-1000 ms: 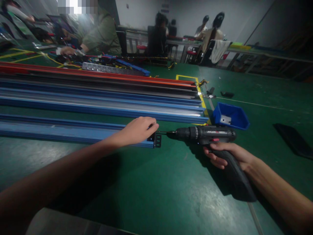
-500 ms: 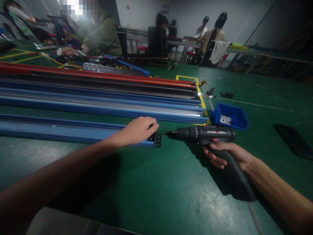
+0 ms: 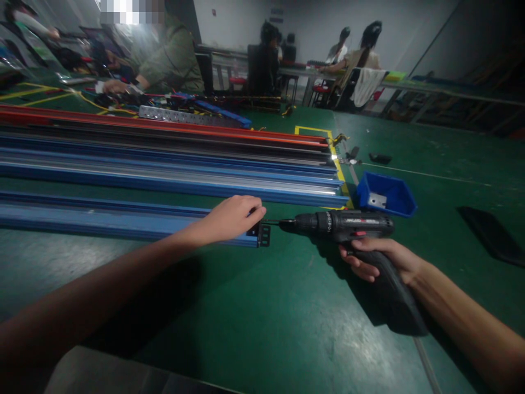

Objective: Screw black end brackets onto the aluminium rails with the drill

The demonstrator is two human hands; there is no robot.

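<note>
A long blue metal profile (image 3: pixel 123 218) lies across the green table. At its right end sits a black slotted bracket (image 3: pixel 265 236). My left hand (image 3: pixel 233 218) is closed over that end, its fingers curled around the bracket and profile; the fingertips are partly hidden. In my right hand (image 3: pixel 379 260) is a black cordless drill (image 3: pixel 348 225), gripped by its handle. The drill lies level and points left, and its long thin bit (image 3: pixel 275 221) reaches the bracket by my left fingertips. Whether a screw sits at the bit's tip is hidden.
Several blue, black and red profiles (image 3: pixel 172 174) lie side by side behind. A blue bin (image 3: pixel 404 197) with a small metal part stands beyond the drill. A dark flat object (image 3: pixel 490 235) lies at right. Co-workers sit farther back, one handling wires (image 3: pixel 118 101).
Almost nothing differs. The drill and my right hand have shifted very slightly left; my left hand stays on the profile's end.
</note>
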